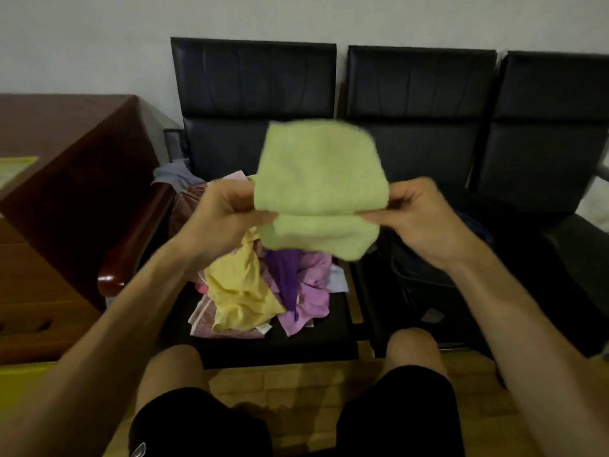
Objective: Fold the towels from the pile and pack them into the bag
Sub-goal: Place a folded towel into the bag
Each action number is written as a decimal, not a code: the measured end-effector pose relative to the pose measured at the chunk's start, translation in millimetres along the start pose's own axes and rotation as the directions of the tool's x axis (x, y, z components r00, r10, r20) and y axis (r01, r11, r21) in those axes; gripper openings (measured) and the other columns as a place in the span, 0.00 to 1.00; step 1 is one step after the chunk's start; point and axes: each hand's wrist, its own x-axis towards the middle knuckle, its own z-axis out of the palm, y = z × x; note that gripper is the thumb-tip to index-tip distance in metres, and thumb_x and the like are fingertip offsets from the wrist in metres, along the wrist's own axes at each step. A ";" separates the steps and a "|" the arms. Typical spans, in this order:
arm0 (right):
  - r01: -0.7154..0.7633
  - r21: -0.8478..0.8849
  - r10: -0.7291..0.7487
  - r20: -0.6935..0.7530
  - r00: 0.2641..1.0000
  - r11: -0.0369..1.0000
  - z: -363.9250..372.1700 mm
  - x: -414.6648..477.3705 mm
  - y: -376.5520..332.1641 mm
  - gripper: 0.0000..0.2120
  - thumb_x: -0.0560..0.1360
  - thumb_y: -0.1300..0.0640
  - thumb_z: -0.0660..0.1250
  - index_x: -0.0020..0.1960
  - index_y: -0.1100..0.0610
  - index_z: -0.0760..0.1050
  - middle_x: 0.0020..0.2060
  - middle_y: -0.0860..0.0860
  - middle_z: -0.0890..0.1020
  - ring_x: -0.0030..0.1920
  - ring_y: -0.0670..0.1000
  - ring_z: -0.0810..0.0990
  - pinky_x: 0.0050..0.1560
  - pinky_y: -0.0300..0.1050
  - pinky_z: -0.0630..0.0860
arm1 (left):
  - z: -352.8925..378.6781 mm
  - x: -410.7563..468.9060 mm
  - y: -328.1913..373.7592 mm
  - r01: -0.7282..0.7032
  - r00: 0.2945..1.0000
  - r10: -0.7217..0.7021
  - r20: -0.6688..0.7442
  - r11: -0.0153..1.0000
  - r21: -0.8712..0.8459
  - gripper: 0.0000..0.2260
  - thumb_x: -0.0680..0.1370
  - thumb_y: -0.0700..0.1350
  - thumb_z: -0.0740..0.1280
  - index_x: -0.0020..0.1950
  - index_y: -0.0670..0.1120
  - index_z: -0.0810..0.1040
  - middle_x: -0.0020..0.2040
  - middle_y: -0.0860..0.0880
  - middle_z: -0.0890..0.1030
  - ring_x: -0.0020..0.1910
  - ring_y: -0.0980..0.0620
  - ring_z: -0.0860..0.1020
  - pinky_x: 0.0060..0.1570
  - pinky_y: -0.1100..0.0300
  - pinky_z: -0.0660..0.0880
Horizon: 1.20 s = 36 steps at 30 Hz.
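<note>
Both hands up: left hand (pixel 230 209) and right hand (pixel 418 209) pinch the soft, light pale-green terry towel (pixel 319 189) at its side edges, mid-air above the colourful towel pile (pixel 263 291). Limp cloth, corners grip best; the dark bag (pixel 428 275), seemingly, sits right.

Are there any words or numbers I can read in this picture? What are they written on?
No text here can be read.
Black shorts: a small pale oval mark at the lower edge, too blurred to read.
Dark bag: a small grey patch, too blurred to tell whether it carries writing.
Green towel, pinched by the left hand and the right hand: no print shows.
</note>
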 end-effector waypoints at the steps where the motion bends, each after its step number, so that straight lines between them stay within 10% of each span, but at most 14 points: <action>1: 0.091 -0.045 -0.092 -0.017 0.996 0.995 -1.1 2.2 -11.5 0.16 0.70 0.75 0.70 0.56 0.64 0.80 0.41 0.40 0.86 0.46 0.40 0.83 0.47 0.34 0.79 | -4.8 2.9 8.2 -0.104 0.994 0.105 -0.016 0.993 0.051 0.23 0.73 0.28 0.68 0.48 0.58 0.86 0.46 0.62 0.85 0.48 0.63 0.82 0.48 0.68 0.78; 6: 0.316 -0.189 -0.333 -0.064 0.941 0.930 -1.1 6.8 -37.8 0.14 0.73 0.77 0.67 0.46 0.61 0.83 0.43 0.41 0.86 0.48 0.44 0.84 0.50 0.39 0.80 | -17.5 12.5 22.9 -0.280 0.952 0.300 -0.060 0.934 0.222 0.06 0.73 0.35 0.74 0.49 0.38 0.83 0.53 0.41 0.84 0.52 0.43 0.82 0.52 0.49 0.80; 11: 0.362 -0.250 -0.398 -0.108 0.911 0.898 -0.2 -0.2 -49.9 0.17 0.74 0.71 0.70 0.54 0.51 0.80 0.45 0.46 0.86 0.51 0.47 0.85 0.54 0.41 0.79 | -5.3 13.3 41.6 -0.333 0.929 0.356 -0.100 0.924 0.188 0.12 0.75 0.25 0.66 0.49 0.39 0.82 0.48 0.54 0.86 0.52 0.51 0.84 0.53 0.59 0.79; 20: 0.243 -0.227 -0.273 -0.108 0.956 0.943 -9.0 -13.0 -49.5 0.13 0.75 0.70 0.68 0.49 0.53 0.82 0.44 0.46 0.87 0.48 0.46 0.85 0.50 0.38 0.79 | 0.8 6.0 47.4 -0.305 0.945 0.319 -0.071 0.938 0.166 0.13 0.77 0.27 0.64 0.45 0.42 0.84 0.54 0.48 0.85 0.57 0.49 0.82 0.55 0.58 0.79; 27: -0.073 0.291 0.110 -0.112 0.988 0.954 -0.6 -29.3 -33.5 0.14 0.79 0.49 0.59 0.54 0.55 0.80 0.46 0.49 0.86 0.46 0.47 0.84 0.46 0.41 0.80 | 17.1 4.5 45.1 -0.173 0.985 0.174 -0.009 0.983 0.061 0.18 0.78 0.24 0.59 0.42 0.42 0.82 0.46 0.42 0.84 0.47 0.49 0.84 0.43 0.62 0.79; 36: -0.330 0.700 0.399 0.070 0.914 0.634 32.3 -58.1 4.6 0.34 0.70 0.30 0.56 0.59 0.53 0.83 0.58 0.55 0.84 0.55 0.54 0.84 0.52 0.53 0.79 | 35.3 3.1 16.2 0.013 0.998 -0.011 -0.067 1.000 0.022 0.20 0.80 0.26 0.55 0.40 0.45 0.79 0.38 0.53 0.80 0.36 0.57 0.78 0.34 0.67 0.73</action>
